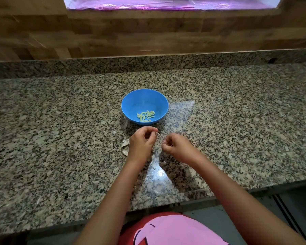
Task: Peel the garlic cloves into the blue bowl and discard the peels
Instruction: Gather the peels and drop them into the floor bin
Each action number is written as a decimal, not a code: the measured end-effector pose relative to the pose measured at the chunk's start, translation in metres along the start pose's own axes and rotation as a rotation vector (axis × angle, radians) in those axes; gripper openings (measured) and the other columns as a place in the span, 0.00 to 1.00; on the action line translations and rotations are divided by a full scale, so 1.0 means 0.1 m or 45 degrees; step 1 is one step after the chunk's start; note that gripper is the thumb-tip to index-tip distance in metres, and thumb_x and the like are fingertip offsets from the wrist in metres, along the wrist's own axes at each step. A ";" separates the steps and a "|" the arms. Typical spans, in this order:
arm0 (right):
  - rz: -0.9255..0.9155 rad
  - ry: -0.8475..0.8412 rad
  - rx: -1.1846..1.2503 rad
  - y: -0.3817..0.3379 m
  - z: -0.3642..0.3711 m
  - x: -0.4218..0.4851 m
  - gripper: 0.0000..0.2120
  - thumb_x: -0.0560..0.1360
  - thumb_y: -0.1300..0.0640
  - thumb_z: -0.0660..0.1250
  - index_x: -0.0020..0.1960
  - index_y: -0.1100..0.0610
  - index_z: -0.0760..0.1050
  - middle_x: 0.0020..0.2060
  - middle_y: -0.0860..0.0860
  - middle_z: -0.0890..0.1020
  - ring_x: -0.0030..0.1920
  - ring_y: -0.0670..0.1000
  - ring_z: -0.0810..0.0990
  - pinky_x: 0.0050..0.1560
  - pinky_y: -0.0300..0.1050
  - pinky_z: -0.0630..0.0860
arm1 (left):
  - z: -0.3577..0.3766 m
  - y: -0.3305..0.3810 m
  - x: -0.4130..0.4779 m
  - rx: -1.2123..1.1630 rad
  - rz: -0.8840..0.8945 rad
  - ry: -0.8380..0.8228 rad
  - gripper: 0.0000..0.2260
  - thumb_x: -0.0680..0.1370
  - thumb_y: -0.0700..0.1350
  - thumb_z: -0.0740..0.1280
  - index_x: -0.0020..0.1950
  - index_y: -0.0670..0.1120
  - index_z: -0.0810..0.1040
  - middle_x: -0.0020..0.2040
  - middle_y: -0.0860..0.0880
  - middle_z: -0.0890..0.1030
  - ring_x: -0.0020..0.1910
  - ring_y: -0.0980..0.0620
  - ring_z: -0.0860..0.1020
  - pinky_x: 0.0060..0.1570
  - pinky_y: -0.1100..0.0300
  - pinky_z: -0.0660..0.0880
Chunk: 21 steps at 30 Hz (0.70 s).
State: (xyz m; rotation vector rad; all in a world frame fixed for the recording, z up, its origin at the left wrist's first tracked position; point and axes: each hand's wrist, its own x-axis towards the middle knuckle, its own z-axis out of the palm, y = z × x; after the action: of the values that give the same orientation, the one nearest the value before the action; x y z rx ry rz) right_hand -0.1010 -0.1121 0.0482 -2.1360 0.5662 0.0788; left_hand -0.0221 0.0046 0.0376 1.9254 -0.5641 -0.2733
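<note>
Left hand (142,140) pinches a garlic clove (157,133), thin skin strip trailing off it, just in front of the blue bowl (131,103). Right hand (175,147) is close by, fingers curled; can't tell if it holds skin. Peeled cloves (146,116) lie in the bowl, and loose peels (125,143) lie on the counter (60,121). Risks: the small clove could slip from the pinch & roll off. Light peels may drift into the bowl or go unnoticed on speckled stone.

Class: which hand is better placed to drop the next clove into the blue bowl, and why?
Probably the left hand: it is nearer the blue bowl, just before its rim, and pinches a small pale piece. The right hand lies farther off.
</note>
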 end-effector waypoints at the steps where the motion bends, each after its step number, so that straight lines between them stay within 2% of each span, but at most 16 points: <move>1: 0.028 0.025 0.150 0.02 0.00 0.00 0.03 0.77 0.59 0.65 0.45 0.58 0.74 0.37 0.51 0.78 0.35 0.47 0.75 0.31 0.38 0.71 | -0.02 -0.01 0.01 0.080 -0.017 -0.020 0.05 0.78 0.41 0.65 0.51 0.45 0.80 0.46 0.48 0.81 0.40 0.55 0.77 0.37 0.73 0.71; 4: 0.128 0.086 0.597 0.06 -0.04 -0.02 0.03 0.76 0.61 0.66 0.45 0.60 0.76 0.35 0.51 0.78 0.29 0.44 0.75 0.26 0.36 0.68 | -0.05 -0.06 -0.01 0.317 -0.114 -0.153 0.09 0.77 0.43 0.66 0.55 0.42 0.81 0.48 0.46 0.83 0.42 0.55 0.78 0.42 0.68 0.72; 7: 0.155 0.124 0.772 0.08 -0.06 -0.04 0.03 0.75 0.63 0.67 0.47 0.62 0.78 0.35 0.51 0.79 0.25 0.40 0.74 0.25 0.36 0.68 | -0.04 -0.10 -0.04 0.358 -0.178 -0.179 0.06 0.75 0.46 0.70 0.44 0.43 0.81 0.42 0.47 0.83 0.38 0.54 0.78 0.40 0.64 0.72; 9: 0.150 0.145 0.806 0.09 -0.06 -0.04 0.04 0.74 0.63 0.67 0.48 0.63 0.78 0.35 0.51 0.79 0.25 0.40 0.75 0.25 0.35 0.69 | -0.03 -0.11 -0.03 0.390 -0.179 -0.156 0.06 0.73 0.43 0.72 0.39 0.45 0.76 0.38 0.49 0.81 0.37 0.54 0.77 0.38 0.65 0.71; 12: 0.151 0.183 0.810 0.10 -0.06 -0.02 0.05 0.74 0.61 0.68 0.47 0.63 0.78 0.35 0.51 0.79 0.25 0.40 0.74 0.24 0.35 0.68 | -0.03 -0.11 0.01 0.302 -0.142 -0.201 0.05 0.72 0.40 0.72 0.43 0.47 0.77 0.41 0.52 0.80 0.41 0.54 0.79 0.43 0.62 0.76; 14: 0.140 0.189 0.787 0.12 -0.06 -0.01 0.04 0.74 0.60 0.68 0.46 0.61 0.78 0.35 0.51 0.78 0.27 0.42 0.73 0.25 0.36 0.68 | -0.04 -0.08 0.01 0.182 -0.086 -0.244 0.07 0.73 0.43 0.72 0.50 0.48 0.81 0.43 0.53 0.81 0.42 0.57 0.79 0.43 0.67 0.76; 15: 0.135 0.187 0.773 0.12 -0.05 -0.01 0.03 0.74 0.60 0.68 0.45 0.60 0.78 0.35 0.52 0.78 0.29 0.44 0.72 0.26 0.37 0.68 | -0.04 -0.06 0.01 0.148 -0.058 -0.246 0.08 0.73 0.45 0.72 0.51 0.48 0.81 0.43 0.54 0.81 0.41 0.60 0.78 0.41 0.72 0.74; 17: 0.130 0.186 0.756 0.11 -0.05 -0.01 0.03 0.75 0.60 0.67 0.45 0.59 0.78 0.35 0.53 0.77 0.30 0.46 0.71 0.27 0.39 0.67 | -0.03 -0.03 0.02 0.122 -0.016 -0.218 0.08 0.72 0.46 0.73 0.50 0.46 0.83 0.43 0.54 0.81 0.39 0.62 0.77 0.38 0.74 0.72; 21: 0.124 0.176 0.752 0.09 -0.05 0.00 0.05 0.76 0.59 0.66 0.43 0.58 0.78 0.35 0.53 0.76 0.30 0.47 0.69 0.27 0.41 0.65 | 0.02 -0.04 0.05 0.127 -0.004 -0.183 0.07 0.73 0.46 0.72 0.48 0.45 0.83 0.42 0.52 0.82 0.40 0.58 0.79 0.42 0.68 0.75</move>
State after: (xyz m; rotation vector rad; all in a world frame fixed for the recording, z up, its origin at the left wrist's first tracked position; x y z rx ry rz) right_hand -0.1055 -0.1206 0.0438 -1.5460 0.6769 -0.1661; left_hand -0.0172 0.0022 0.0335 2.0136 -0.6810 -0.3946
